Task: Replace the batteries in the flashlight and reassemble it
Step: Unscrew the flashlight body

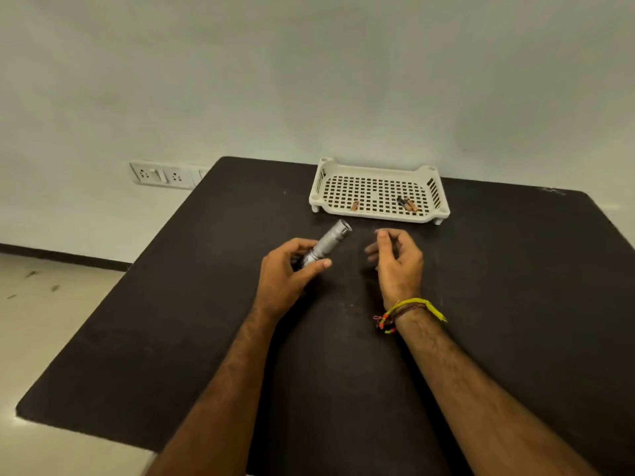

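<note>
The flashlight [326, 244] is in the person's left hand [292, 269], held low over the dark counter [515, 304] with its far end angled up and away toward the tray. The fingers and thumb are curled round the near end of the silver body, which leaves the far end free — a sensible hold, I'd judge, if something is to go in or screw on there. Whether that far end is open or capped I cannot tell from here.

To the right, well apart from the flashlight, the right hand [395, 259] hovers above the counter, fingers loosely curled. Something small may be tucked under it; I cannot tell, so I won't call it empty or full. A yellow thread band [417, 307] sits on that wrist.

Beyond both hands stands a white slotted tray [319, 187] at the counter's back edge. One small battery [355, 205] lies toward its left front — and a couple more batteries [407, 203] lie together toward the right. The tray keeps loose cells from rolling away, within easy reach of the right hand.
</note>
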